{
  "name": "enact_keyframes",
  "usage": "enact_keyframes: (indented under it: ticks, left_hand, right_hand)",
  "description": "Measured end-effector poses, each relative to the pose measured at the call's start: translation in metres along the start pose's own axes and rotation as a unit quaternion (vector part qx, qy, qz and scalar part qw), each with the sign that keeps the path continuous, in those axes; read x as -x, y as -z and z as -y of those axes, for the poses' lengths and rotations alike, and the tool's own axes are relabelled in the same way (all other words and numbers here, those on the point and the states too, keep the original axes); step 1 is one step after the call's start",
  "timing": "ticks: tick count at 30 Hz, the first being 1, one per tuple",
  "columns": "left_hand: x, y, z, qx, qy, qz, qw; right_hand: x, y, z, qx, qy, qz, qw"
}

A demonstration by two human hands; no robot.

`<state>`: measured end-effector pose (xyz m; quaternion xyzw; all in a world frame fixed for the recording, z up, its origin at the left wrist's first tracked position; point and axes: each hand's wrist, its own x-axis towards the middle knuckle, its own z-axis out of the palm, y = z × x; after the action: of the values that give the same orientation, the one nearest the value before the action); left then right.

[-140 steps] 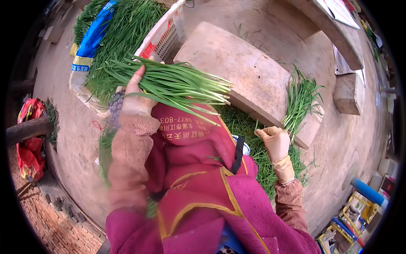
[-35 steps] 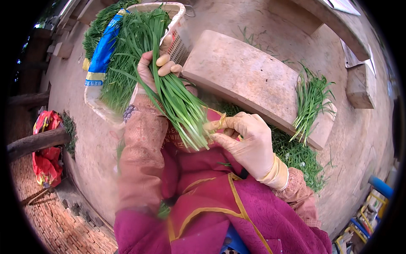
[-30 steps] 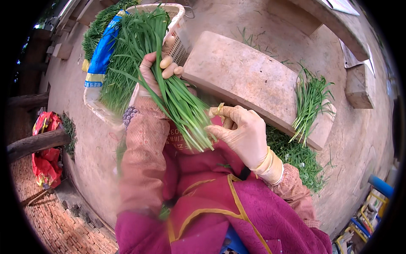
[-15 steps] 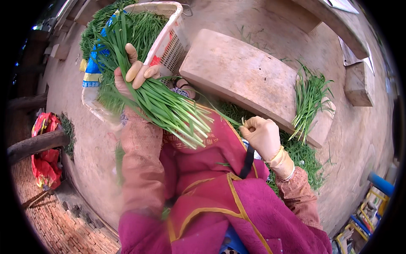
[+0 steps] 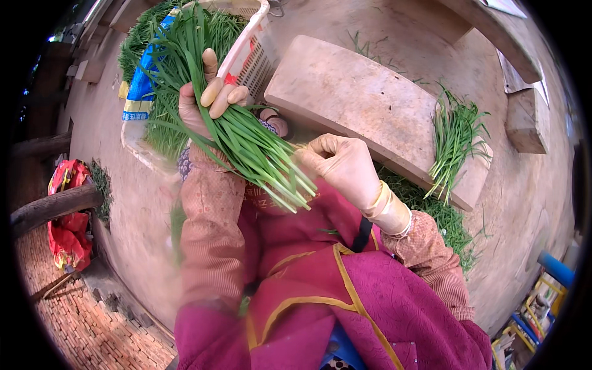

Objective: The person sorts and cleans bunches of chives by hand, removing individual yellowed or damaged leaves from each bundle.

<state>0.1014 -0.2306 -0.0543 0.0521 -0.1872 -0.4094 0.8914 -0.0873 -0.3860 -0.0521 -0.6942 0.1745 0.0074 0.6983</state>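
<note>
Hands (image 5: 216, 98) work a slanting green bunch (image 5: 254, 145), pale ends (image 5: 295, 192) lower right.

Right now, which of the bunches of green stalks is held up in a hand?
The bunch in the left hand, pale ends near the right hand; the small bunch lies on the slab, and other stalks lie in the white basket.

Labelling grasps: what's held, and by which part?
Left hand: green bunch, around its leafy middle. Right hand: by the stems; can't tell if it holds any.
</note>
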Motion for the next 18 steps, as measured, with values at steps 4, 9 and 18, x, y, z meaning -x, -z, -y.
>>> enact_keyframes:
  ticks: [4, 9, 18]
  left_hand:
    - [0.006, 0.006, -0.006, -0.01, -0.001, 0.008, 1.0]
    - [0.005, 0.011, -0.016, 0.009, -0.012, 0.003, 1.0]
    - [0.0, 0.016, 0.0, 0.015, 0.012, -0.06, 0.998]
  right_hand:
    - [0.012, 0.003, -0.022, 0.191, 0.056, -0.072, 0.977]
    - [0.052, 0.067, -0.067, 0.509, 0.075, -0.046, 0.856]
    - [0.035, 0.017, 0.035, 0.521, 0.364, -0.037, 0.771]
